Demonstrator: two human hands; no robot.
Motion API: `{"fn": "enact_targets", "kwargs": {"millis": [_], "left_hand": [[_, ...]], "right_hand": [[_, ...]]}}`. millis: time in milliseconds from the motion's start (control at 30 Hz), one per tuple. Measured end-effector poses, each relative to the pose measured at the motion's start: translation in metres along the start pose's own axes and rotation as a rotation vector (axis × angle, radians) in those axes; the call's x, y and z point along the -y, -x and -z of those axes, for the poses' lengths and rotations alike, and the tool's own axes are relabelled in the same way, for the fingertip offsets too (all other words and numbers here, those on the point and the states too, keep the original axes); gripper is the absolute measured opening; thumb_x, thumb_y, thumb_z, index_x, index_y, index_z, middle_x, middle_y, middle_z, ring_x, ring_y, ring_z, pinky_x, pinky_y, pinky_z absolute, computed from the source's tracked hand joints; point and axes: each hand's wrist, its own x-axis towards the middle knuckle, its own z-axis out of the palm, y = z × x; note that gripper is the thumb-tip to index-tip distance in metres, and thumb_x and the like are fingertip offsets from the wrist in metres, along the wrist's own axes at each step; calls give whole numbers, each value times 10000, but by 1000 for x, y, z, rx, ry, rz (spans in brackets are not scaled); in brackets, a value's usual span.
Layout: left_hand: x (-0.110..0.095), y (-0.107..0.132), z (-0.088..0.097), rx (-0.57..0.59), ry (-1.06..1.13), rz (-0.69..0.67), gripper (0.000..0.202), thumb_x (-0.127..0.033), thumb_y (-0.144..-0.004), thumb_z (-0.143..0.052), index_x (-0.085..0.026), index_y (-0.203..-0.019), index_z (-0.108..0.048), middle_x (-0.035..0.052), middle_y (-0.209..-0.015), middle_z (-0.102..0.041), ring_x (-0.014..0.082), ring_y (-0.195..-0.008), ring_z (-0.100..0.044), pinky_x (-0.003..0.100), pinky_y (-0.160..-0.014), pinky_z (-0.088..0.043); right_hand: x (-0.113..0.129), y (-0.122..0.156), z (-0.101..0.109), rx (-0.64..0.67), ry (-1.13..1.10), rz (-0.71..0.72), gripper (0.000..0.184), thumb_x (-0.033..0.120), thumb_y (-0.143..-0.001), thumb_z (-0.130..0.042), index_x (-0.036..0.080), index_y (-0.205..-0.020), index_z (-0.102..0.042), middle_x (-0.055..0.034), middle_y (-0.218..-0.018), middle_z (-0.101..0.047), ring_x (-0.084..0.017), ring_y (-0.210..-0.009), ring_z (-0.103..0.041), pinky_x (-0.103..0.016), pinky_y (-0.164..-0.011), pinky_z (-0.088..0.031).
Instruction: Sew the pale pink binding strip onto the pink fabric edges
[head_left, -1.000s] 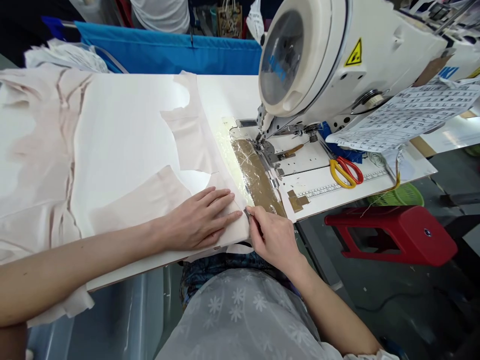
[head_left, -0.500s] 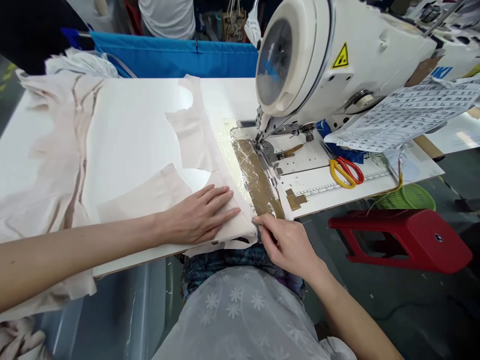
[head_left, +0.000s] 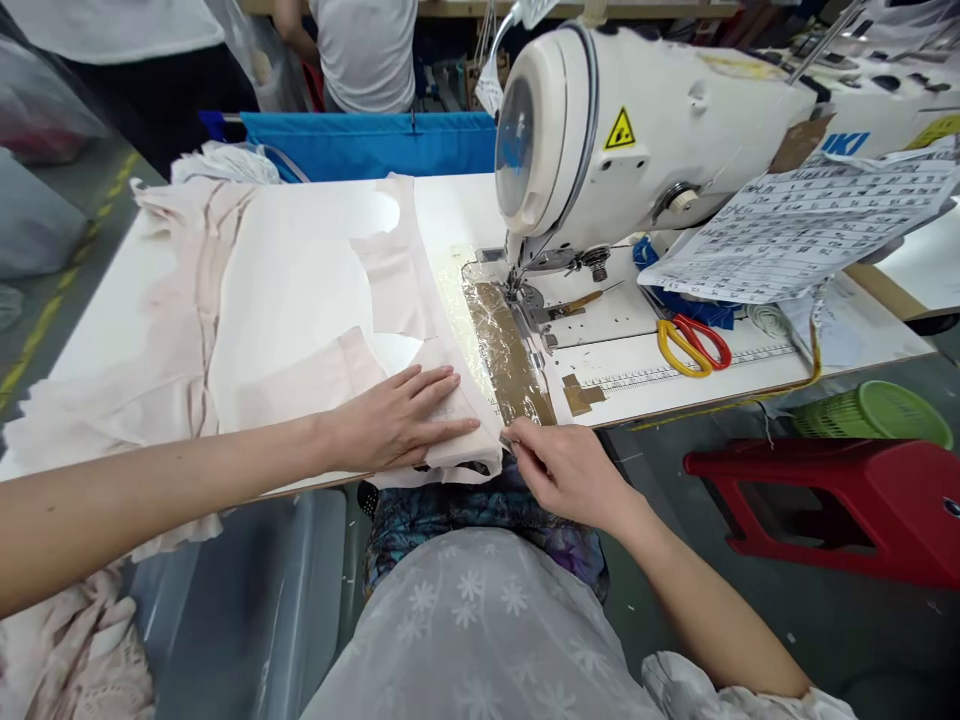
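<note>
While left hand [head_left: 401, 418] lies flat on pale-pink fabric [head_left: 474, 402], right hand [head_left: 574, 474] pinches something indistinct [head_left: 507, 440] alongside: seemingly aligning, wanting steady pressure next.

My thin cloth [head_left: 397, 290] looks smooth and matt on a slick table [head_left: 292, 270]; around me, glossy, crinkled tape [head_left: 504, 345], a smooth, softly shining machine [head_left: 675, 110], bare metal needle parts [head_left: 517, 282], plastic-handled scissors [head_left: 696, 350], matt paper [head_left: 802, 225] and a shiny plastic stool [head_left: 911, 510]

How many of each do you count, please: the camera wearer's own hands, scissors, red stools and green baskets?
Own hands: 2 (left hand, right hand)
Pair of scissors: 1
Red stool: 1
Green basket: 1
Total: 5
</note>
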Motion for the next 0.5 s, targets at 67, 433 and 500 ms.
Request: {"fn": "enact_targets", "kwargs": {"millis": [67,433,500], "left_hand": [[-3,0,0,7,13,23,638,-299,-909,-603,-281,-1492,-345,217,-1501,-369,412,-1393,-349,586,-1062,-375],[-10,-23,-2,-274,4,778,304,-346,-997,-430,-90,-1067,-578,159,-1058,-629,275,-981,-602,412,-780,-545],[-8,-39,-2,-188,-36,940,364,-430,-964,-506,-77,-983,-597,172,-1007,-620,312,-973,-583,445,-763,-538]], "right_hand": [[-5,1,1,-35,-139,-47,152,182,-935,-400,209,-907,-547,56,-548,-524,-147,-465,-477,-249,-510,-282],[-73,-4,22,-358,5,-190,238,348,-977,-418,207,-1013,-605,26,-603,-616,-158,-466,-541,-249,-478,-365],[-104,-13,42,-454,162,-276,230,352,-956,-459,198,-979,-627,-2,-622,-649,-178,-482,-566,-267,-472,-367]]}}
